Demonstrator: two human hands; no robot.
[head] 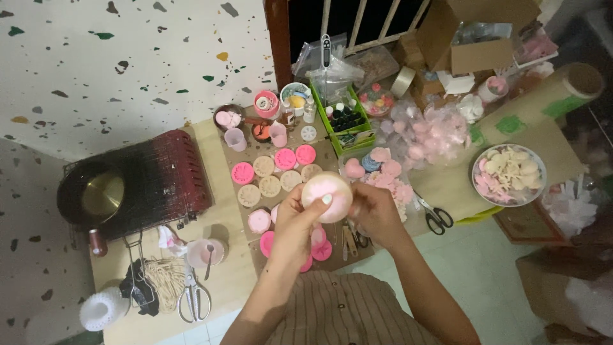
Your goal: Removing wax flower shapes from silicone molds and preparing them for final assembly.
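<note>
1. The low wooden table [220,281] runs from the terrazzo wall to the near floor and carries nearly everything in view.
2. A dark red wire basket [159,182] lies on the table's far left, with a brass-coloured bowl [102,197] showing inside its left end.
3. A heap of pale pink pieces in clear bags [424,134] sits right of centre, well apart from the basket.
4. A green tray [348,121] of small dark bottles stands behind the moulds.
5. A round plate [509,174] of cream and pink moulded shapes rests at the right.
6. About 8 round moulds [274,171], some pink and some cream, lie in rows on brown paper just beyond the hands.
7. The round pink mould [327,197] is held up above the table's centre, its pale face towards the camera, between both hands.
8. The left hand [295,220] is curled around the mould's left and lower edge, thumb pressed on its face.
9. The right hand [377,214] is closed against the mould's right edge; its fingertips are hidden behind the mould.
10. Black-handled scissors [435,216] lie just right of the right hand; silver scissors [195,297] lie near left, beside a coil of cream string [166,275].
</note>
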